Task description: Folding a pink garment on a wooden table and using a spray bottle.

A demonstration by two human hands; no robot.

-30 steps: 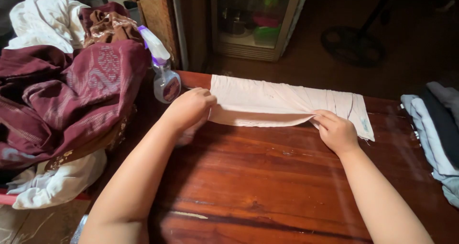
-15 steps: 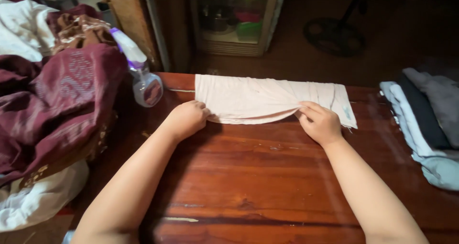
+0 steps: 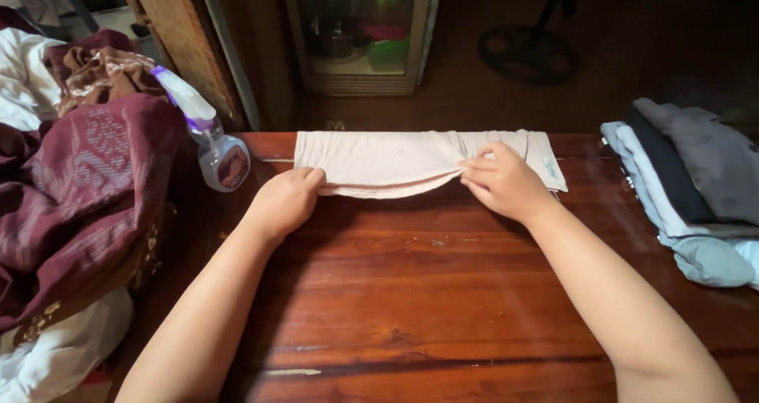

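Note:
A pale pink cloth (image 3: 387, 158), folded into a long narrow strip, lies along the far edge of the wooden table (image 3: 411, 292). My left hand (image 3: 283, 201) pinches the near edge of the cloth at its left end. My right hand (image 3: 502, 183) grips the near edge toward the right end, fingers curled over the fabric. Between the hands the near edge sags in a shallow curve.
A spray bottle (image 3: 215, 146) with a purple-and-white nozzle stands left of the cloth. A heap of maroon and white clothes (image 3: 71, 190) fills the left side. Folded grey, black and light blue garments (image 3: 696, 190) are stacked at the right. A fan base (image 3: 528, 54) sits on the floor beyond.
Both hands have pushed the near edge of the cloth away, so the strip is narrower. My right hand has slid left along the edge. The camera has shifted, moving everything leftward in view.

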